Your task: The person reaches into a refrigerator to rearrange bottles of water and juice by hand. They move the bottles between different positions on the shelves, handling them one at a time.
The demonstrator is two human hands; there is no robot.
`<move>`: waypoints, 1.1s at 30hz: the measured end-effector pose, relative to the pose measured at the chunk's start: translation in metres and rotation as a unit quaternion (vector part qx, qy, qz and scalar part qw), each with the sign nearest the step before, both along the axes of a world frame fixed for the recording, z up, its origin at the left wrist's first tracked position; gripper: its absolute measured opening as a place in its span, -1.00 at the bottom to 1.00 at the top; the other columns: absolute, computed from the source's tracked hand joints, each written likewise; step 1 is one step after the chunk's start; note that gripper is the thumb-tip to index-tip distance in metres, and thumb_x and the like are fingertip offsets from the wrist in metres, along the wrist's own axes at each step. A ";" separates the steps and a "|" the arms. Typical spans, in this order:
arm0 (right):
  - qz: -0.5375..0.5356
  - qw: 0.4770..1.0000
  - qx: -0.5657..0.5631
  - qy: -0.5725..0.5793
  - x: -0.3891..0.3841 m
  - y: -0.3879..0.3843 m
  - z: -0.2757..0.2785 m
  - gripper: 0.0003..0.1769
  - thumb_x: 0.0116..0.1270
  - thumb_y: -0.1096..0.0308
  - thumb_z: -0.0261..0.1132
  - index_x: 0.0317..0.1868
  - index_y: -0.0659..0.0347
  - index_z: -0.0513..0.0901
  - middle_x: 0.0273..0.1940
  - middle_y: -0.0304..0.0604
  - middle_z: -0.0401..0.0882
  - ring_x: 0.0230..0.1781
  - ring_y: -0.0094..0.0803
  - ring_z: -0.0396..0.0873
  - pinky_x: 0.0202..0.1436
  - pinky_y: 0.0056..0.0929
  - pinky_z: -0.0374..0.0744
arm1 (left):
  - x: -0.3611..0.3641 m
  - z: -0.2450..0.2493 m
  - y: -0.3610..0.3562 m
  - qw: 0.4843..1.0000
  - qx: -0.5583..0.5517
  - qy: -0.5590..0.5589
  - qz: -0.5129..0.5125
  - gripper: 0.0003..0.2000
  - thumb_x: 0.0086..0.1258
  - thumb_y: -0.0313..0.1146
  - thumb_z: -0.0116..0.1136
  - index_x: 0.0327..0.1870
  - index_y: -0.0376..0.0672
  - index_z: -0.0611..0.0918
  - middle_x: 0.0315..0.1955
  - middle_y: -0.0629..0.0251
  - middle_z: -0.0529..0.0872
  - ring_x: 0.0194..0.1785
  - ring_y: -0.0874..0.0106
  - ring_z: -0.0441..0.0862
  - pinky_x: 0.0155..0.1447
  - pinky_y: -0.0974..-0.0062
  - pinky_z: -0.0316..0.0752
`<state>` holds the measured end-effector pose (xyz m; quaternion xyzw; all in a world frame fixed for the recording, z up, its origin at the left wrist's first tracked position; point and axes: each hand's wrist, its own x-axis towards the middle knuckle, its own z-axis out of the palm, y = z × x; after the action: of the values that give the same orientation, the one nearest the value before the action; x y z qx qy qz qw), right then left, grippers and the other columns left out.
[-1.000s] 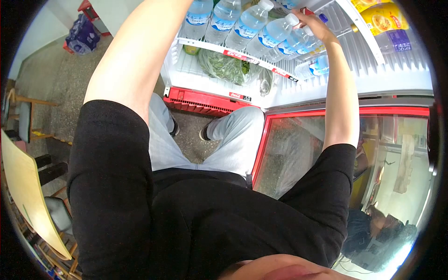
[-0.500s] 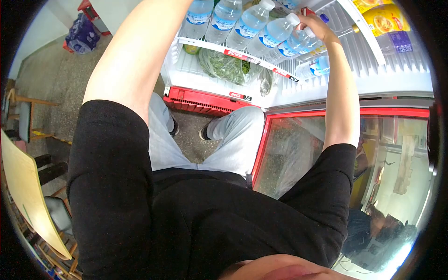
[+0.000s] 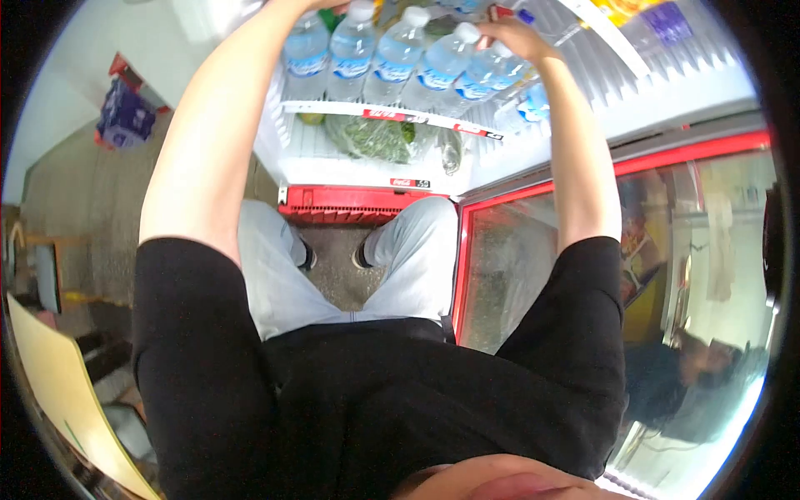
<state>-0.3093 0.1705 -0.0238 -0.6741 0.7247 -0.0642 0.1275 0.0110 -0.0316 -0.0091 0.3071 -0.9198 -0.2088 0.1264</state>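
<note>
- Row of water bottles [image 3: 396,62] is lined up on the fridge shelf [image 3: 333,107], right behind its white front edge.
- Right hand [image 3: 514,37] is up at the bottle tops toward the right end, can't tell if it's actually clamped on one.
- Left hand [image 3: 321,3] is by the left-end bottles, mostly cut off up top, so can't tell its grip either.
- Bagged greens [image 3: 371,137] sit one level down.

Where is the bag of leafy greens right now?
In the head view, the bag of leafy greens sits upper middle, low inside the fridge, below the row of water bottles.
</note>
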 end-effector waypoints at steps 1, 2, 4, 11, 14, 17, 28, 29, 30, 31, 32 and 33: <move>0.012 1.000 0.003 0.010 -0.001 0.002 0.002 -0.53 0.54 -0.13 0.07 0.12 -0.14 0.79 -0.13 -0.29 0.84 0.00 -0.26 0.71 0.13 -0.36 0.55 | 0.000 -0.004 0.002 0.998 0.037 0.054 -0.012 -0.27 0.44 0.38 -0.01 -0.35 -0.25 0.80 -0.44 0.02 0.80 -0.29 0.11 0.77 -0.09 0.24 0.57; 0.008 1.000 -0.012 0.014 0.015 0.006 0.009 -0.48 0.52 -0.19 0.09 0.02 -0.06 0.84 -0.14 -0.25 0.84 -0.02 -0.24 0.71 0.13 -0.34 0.55 | 0.010 0.007 0.014 0.999 0.015 0.039 -0.020 -0.28 0.47 0.36 -0.03 -0.18 -0.26 0.80 -0.32 -0.07 0.82 -0.16 0.09 0.80 0.01 0.19 0.59; -0.075 0.996 -0.027 -0.032 0.017 0.004 0.003 -0.44 0.49 -0.24 0.14 -0.16 0.00 0.87 -0.14 -0.20 0.83 -0.02 -0.21 0.71 0.14 -0.30 0.55 | -0.010 -0.020 -0.018 0.994 0.038 0.075 -0.068 -0.26 0.54 0.35 -0.05 -0.35 -0.31 0.75 -0.61 0.14 0.71 -0.52 0.31 0.72 -0.26 0.31 0.60; -0.140 0.981 -0.132 -0.013 0.042 0.019 0.021 -0.43 0.41 -0.23 0.23 -0.37 0.08 0.88 -0.21 0.01 0.81 -0.09 -0.04 0.73 0.12 -0.19 0.60 | 0.002 -0.008 -0.003 0.996 0.023 0.083 -0.028 -0.26 0.55 0.28 -0.08 -0.59 -0.28 0.67 -0.66 0.16 0.70 -0.46 0.22 0.74 -0.09 0.25 0.61; -0.118 0.981 -0.147 0.051 0.038 0.028 0.028 -0.52 0.40 -0.11 0.25 -0.30 0.11 0.87 -0.22 0.04 0.81 -0.15 0.03 0.75 0.08 -0.10 0.64 | 0.003 -0.003 0.003 0.996 0.026 0.076 -0.030 -0.27 0.54 0.26 -0.07 -0.63 -0.28 0.65 -0.66 0.15 0.70 -0.44 0.19 0.74 -0.06 0.24 0.61; -0.110 0.973 -0.156 0.128 0.026 0.030 0.032 -0.57 0.38 -0.05 0.28 -0.22 0.12 0.87 -0.19 0.03 0.82 -0.11 0.05 0.76 0.13 -0.09 0.65 | 0.000 -0.005 -0.004 0.997 0.020 0.070 -0.029 -0.30 0.56 0.26 -0.04 -0.48 -0.29 0.72 -0.62 0.09 0.73 -0.40 0.17 0.77 -0.12 0.24 0.60; -0.183 0.962 -0.112 0.168 0.022 0.051 0.021 -0.60 0.40 0.00 0.35 0.11 0.01 0.80 0.06 0.09 0.76 0.13 0.07 0.69 0.28 -0.09 0.61 | 0.001 -0.003 0.002 0.996 0.039 0.084 -0.011 -0.33 0.56 0.21 -0.02 -0.53 -0.29 0.71 -0.64 0.12 0.71 -0.43 0.21 0.77 -0.11 0.26 0.62; -0.161 0.967 -0.106 0.165 0.022 0.050 0.022 -0.61 0.39 0.02 0.36 0.09 0.02 0.81 0.05 0.08 0.76 0.12 0.06 0.69 0.27 -0.10 0.61 | 0.001 -0.003 0.002 0.995 0.036 0.086 -0.016 -0.34 0.56 0.20 0.02 -0.51 -0.30 0.71 -0.63 0.12 0.71 -0.46 0.24 0.75 -0.17 0.28 0.61; -0.140 0.972 -0.100 0.163 0.019 0.049 0.024 -0.62 0.38 0.03 0.38 0.07 0.02 0.82 0.04 0.07 0.77 0.12 0.06 0.70 0.26 -0.11 0.62 | 0.001 -0.003 0.002 0.995 0.033 0.088 -0.022 -0.35 0.56 0.19 0.06 -0.49 -0.32 0.70 -0.61 0.12 0.71 -0.48 0.27 0.74 -0.23 0.30 0.60; -0.119 0.975 -0.094 0.160 0.016 0.049 0.024 -0.64 0.37 0.04 0.39 0.05 0.03 0.83 0.03 0.06 0.78 0.11 0.05 0.70 0.26 -0.12 0.62 | 0.002 -0.003 0.002 0.995 0.033 0.091 -0.026 -0.34 0.56 0.19 0.06 -0.49 -0.33 0.70 -0.61 0.12 0.71 -0.49 0.27 0.74 -0.24 0.29 0.59; -0.108 0.979 -0.092 0.144 0.013 0.049 0.024 -0.67 0.34 0.10 0.40 0.00 0.07 0.84 0.01 0.06 0.78 0.08 0.05 0.71 0.23 -0.11 0.62 | 0.002 -0.003 0.002 0.995 0.034 0.093 -0.030 -0.34 0.56 0.20 0.06 -0.48 -0.34 0.70 -0.60 0.12 0.71 -0.50 0.27 0.73 -0.25 0.29 0.59; -0.097 0.983 -0.091 0.128 0.013 0.050 0.028 -0.70 0.32 0.15 0.40 -0.06 0.11 0.84 -0.02 0.05 0.79 0.05 0.04 0.71 0.20 -0.09 0.63 | 0.002 -0.003 0.002 0.994 0.034 0.096 -0.034 -0.34 0.55 0.20 0.06 -0.48 -0.34 0.69 -0.60 0.12 0.71 -0.50 0.27 0.72 -0.26 0.29 0.58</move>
<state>-0.2961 0.2206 0.0044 -0.6124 0.7878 -0.0551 -0.0346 0.0130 -0.0293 -0.0120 0.2586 -0.9056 -0.2730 0.1962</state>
